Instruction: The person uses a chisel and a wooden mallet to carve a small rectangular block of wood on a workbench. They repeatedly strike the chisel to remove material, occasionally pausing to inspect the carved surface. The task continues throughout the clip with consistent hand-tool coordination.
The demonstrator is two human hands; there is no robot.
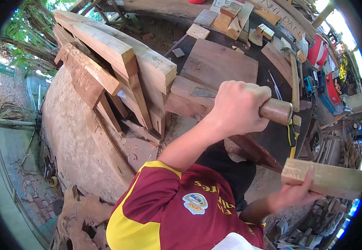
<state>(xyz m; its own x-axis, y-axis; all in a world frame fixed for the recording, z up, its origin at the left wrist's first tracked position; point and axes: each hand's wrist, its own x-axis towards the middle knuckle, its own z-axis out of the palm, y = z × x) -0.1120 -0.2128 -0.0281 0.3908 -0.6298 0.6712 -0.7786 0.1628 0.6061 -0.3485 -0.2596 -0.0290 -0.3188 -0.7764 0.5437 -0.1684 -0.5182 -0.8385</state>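
Cluttered dark workbench, left hand clamped on wooden handle, right hand gripping wood block off bench edge

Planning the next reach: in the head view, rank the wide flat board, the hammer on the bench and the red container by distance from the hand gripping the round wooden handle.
1. wide flat board, just above the left hand.
2. hammer, to its right.
3. red container, far right bench edge.

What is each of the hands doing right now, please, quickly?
Left hand: closed in a fist around a round wooden tool handle.
Right hand: closed on a pale wooden block, thumb on top.
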